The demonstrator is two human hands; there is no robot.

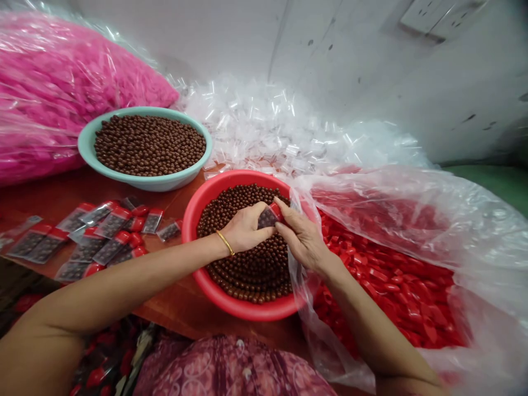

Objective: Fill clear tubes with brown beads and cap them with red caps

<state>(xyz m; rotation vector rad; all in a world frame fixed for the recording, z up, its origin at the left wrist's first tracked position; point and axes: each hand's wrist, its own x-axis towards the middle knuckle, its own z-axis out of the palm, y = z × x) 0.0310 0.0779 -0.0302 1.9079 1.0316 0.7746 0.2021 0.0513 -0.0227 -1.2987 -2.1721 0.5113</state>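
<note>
My left hand point(242, 226), with a gold bangle at its wrist, grips a small clear plastic box point(267, 218) filled with dark balls. The fingers of my right hand point(304, 235) are closed on the box's red cap point(275, 209), at its right end. Both hands are above a red basin point(243, 312) of shiny brown balls point(251, 280). Several filled boxes with red caps point(113, 223) lie in a loose group to the left. To the right, an open clear plastic bag point(412, 203) holds many loose red caps point(391, 291).
A pale blue basin point(165, 183) of brown balls stands at the back left. Behind it bulges a plastic bag of pink pieces point(74, 71). A heap of clear empty boxes point(268, 124) lies along the wall, below a socket point(441, 16). The bag's edge overlaps the red basin.
</note>
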